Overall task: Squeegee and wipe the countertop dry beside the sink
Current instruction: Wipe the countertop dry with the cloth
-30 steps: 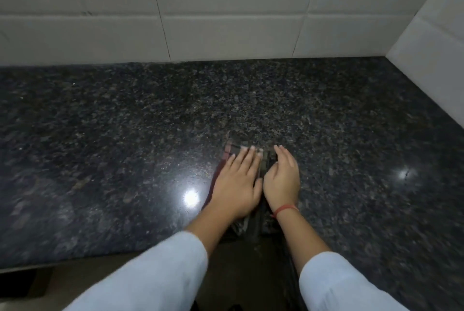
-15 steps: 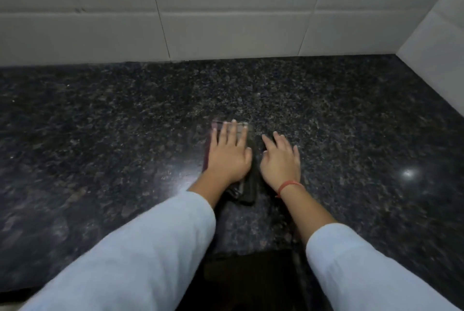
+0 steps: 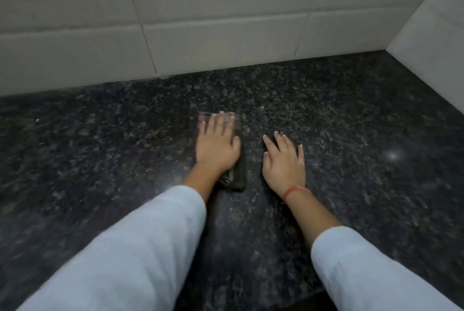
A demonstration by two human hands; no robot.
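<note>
Only one view here, the head camera looking down. The left hand (image 3: 218, 143) lies flat, palm down, fingers stretched out and close together, pressing on a dark flat pad-like thing (image 3: 236, 172) (might be the squeegee or a folded cloth, it's too blurry and too covered to call). It's not gripped, just pinned under the palm; a pale, see-through looking edge pokes out past the fingertips and a dark rounded corner sticks out near the wrist. The right hand (image 3: 283, 162) is just beside it, also palm down and spread open, holding nothing, fingers resting right on the stone, with a strip of bare counter between the two hands.

Around them there's not much: a red thread bracelet (image 3: 293, 191) on the right wrist, and light blue sleeves (image 3: 140, 248) filling the bottom of the frame, with the left sleeve hiding a good chunk of the near counter.

The countertop (image 3: 100, 147) is dark speckled granite, glossy, with a small bright light reflection (image 3: 393, 155) off to the right. Behind it runs a white tiled backsplash (image 3: 213, 21), and a second white tiled wall (image 3: 431, 46) meets it at the right to make a corner. The hands sit roughly mid-counter, well apart from both walls.
</note>
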